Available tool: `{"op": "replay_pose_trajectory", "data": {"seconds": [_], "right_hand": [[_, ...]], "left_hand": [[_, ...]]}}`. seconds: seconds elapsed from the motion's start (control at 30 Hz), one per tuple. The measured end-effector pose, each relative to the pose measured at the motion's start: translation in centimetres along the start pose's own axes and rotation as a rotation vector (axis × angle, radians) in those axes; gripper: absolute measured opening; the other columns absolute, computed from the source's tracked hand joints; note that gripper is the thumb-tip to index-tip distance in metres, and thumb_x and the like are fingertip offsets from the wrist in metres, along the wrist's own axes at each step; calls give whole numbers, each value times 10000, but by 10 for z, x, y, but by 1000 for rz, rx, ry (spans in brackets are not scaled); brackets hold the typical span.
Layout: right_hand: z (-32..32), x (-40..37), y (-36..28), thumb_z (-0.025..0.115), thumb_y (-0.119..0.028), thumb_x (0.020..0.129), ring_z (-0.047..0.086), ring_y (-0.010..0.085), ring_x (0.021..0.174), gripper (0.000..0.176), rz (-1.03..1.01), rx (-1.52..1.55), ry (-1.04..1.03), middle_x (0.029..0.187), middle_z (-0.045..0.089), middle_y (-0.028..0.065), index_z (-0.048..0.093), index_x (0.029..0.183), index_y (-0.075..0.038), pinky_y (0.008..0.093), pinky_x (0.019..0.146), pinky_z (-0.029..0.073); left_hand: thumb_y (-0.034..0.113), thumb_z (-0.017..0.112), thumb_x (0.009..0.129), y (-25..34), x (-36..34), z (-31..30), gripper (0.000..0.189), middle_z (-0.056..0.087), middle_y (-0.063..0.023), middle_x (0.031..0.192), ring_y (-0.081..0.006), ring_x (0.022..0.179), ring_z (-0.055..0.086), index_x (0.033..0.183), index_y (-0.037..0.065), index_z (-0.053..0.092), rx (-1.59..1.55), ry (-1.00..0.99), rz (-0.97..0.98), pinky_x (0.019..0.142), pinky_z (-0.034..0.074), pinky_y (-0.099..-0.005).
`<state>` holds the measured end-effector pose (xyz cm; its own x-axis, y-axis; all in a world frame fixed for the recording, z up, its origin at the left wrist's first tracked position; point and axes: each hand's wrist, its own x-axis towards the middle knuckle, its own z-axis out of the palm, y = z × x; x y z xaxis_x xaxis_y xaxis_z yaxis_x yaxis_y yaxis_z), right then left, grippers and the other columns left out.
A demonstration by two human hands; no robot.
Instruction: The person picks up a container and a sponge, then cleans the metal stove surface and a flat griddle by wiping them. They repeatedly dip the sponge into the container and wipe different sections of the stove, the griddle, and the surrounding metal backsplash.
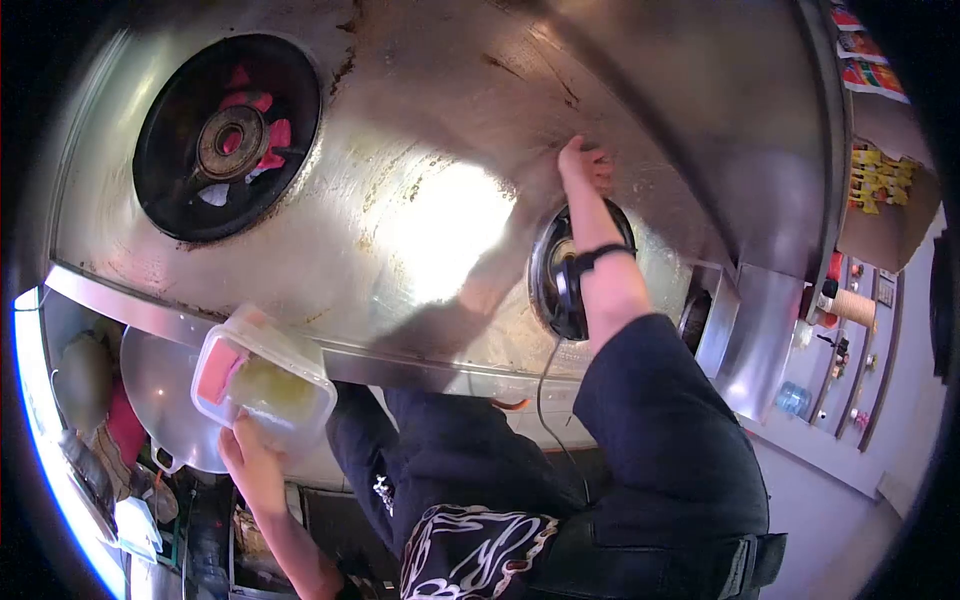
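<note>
My left hand (253, 462) grips a clear plastic tub (318, 405) from below, beside the front edge of the steel cooktop. Inside the tub is a pink block (218, 374), perhaps a sponge, along with something yellowish-green that I cannot make out. My right hand (585, 166) is stretched far forward over the steel surface (430, 120), past the small burner ring (550, 262). Its fingers are loosely bent and apart, with nothing visible in them. A black band (590, 262) circles that wrist, and the forearm covers part of the small burner.
A large black burner well (230, 137) at left holds pink and white scraps around its ring. Below the tub hangs or stands a big metal wok (165, 385). A cable (543, 400) runs down the cooktop front. Shelves with bottles (795, 398) line the right.
</note>
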<state>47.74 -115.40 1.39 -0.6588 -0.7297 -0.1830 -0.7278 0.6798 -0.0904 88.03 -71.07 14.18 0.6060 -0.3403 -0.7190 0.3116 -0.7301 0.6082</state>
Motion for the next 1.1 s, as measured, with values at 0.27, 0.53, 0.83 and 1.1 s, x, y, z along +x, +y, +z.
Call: {"op": "replay_pose_trajectory", "data": {"seconds": [0.27,0.53,0.83,1.1], "right_hand": [[5,-86,-39,467,-619,889,-23,405,1449,893,-908,-249,-355,1567,6,237,83,1525,-122,573,1146,87],[-33,119,86,301,-583,940,178,398,1422,729,205,-41,84,1563,192,146,271,1488,-103,534,1133,179],[26,55,-142,498,-412,890,518,319,1220,485,-611,-9,196,1267,569,193,601,1218,-69,467,1037,376],[36,-130,-175,311,-697,898,-108,448,1431,857,-991,-215,-359,1572,-75,215,78,1535,-174,620,1125,-12]], "left_hand": [[388,502,952,-15,33,-16,362,533,-16,767,-99,532,496,1062,48,563,-51,-83,2,404,346,-231],[301,508,970,-42,45,-25,421,526,-145,1140,-215,1030,524,1218,-38,521,-113,97,19,871,453,-338],[302,477,995,-44,44,-28,422,534,-178,1089,-253,1015,517,1180,-70,555,163,109,76,896,423,-370],[377,463,962,-13,36,-15,355,481,-10,757,-97,558,454,1068,46,539,131,84,-48,424,331,-237]]}}
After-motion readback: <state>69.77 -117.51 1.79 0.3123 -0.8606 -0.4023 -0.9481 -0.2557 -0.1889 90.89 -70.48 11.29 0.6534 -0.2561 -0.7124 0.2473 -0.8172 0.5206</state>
